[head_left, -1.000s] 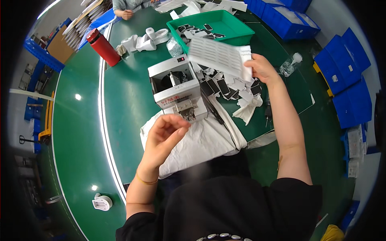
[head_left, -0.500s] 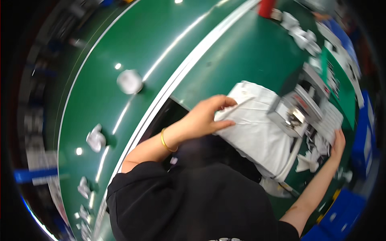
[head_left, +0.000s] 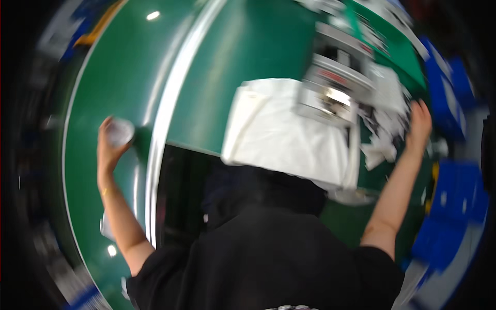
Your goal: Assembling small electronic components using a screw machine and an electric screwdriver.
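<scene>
My left hand (head_left: 107, 150) reaches over the green belt on the left. Its thumb and fingers curve round a white round roll-like thing (head_left: 120, 132), blurred by motion. Far to the right, my right hand (head_left: 420, 124) has its fingers stretched upward, with nothing visible in them. It is beside crumpled white cloth pieces (head_left: 381, 137) and a stack of white pieces (head_left: 386, 88). Between my hands a folded white cloth (head_left: 279, 129) lies flat on the green table, its right side against a grey sewing machine (head_left: 330, 85).
A white rail (head_left: 168, 113) divides the belt from the green table (head_left: 222, 67). Behind the machine stands a green panel (head_left: 398, 57). Blue bins (head_left: 460, 191) line the right side. A dark gap (head_left: 183, 181) opens in front of the table's left part.
My left hand has left the white cloth and swung left across the rail to the round white thing. My right hand has come off the stack's edge. The view has turned.
</scene>
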`<state>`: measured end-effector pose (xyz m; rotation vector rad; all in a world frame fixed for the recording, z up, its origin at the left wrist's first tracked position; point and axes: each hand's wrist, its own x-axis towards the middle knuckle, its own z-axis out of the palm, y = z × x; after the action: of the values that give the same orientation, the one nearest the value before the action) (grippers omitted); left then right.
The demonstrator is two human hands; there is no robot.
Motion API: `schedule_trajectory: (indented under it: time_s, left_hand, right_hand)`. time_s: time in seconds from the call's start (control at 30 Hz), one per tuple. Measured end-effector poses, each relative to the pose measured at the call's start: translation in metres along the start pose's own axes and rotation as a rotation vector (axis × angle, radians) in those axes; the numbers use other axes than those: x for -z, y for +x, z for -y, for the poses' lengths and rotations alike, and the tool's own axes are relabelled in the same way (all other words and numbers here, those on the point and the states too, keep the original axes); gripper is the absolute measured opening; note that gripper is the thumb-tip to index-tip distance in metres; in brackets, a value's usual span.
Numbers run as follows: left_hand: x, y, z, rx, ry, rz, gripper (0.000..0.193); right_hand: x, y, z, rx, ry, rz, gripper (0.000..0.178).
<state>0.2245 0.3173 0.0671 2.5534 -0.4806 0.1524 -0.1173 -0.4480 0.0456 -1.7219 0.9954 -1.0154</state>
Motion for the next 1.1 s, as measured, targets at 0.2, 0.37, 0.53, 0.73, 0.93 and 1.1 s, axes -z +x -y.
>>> schedule_trajectory:
  time_s: [0.2, 0.37, 0.53, 0.73, 0.93, 1.1]
  left_hand:
    - [-0.035, 0.045, -0.048, -0.055, -0.071, 0.060, 0.076]
    - [-0.086, 0.011, -0.189, -0.229, -0.536, 0.202, 0.076]
    - [-0.132, -0.046, -0.321, -0.694, -0.330, 0.227, 0.083]
    - [-0.162, -0.069, -0.349, -0.793, -0.045, 0.310, 0.079]
    - [-0.143, -0.055, -0.329, -0.926, -0.077, 0.425, 0.068]
    - [-0.136, -0.035, -0.328, -0.805, -0.136, 0.657, 0.046]
  right_hand:
    - [0.017, -0.066, 0.024, 0.082, -0.016, -0.074, 0.033]
    - [-0.003, -0.123, 0.025, 0.043, -0.363, 0.174, 0.024]
    - [-0.051, -0.133, 0.022, 0.524, -0.715, 0.090, 0.037]
    - [-0.060, -0.129, 0.023, 0.506, -0.789, 0.065, 0.024]
    - [-0.072, -0.123, 0.019, 0.575, -0.756, 0.127, 0.028]
    - [-0.082, -0.130, 0.027, 0.533, -0.807, 0.140, 0.028]
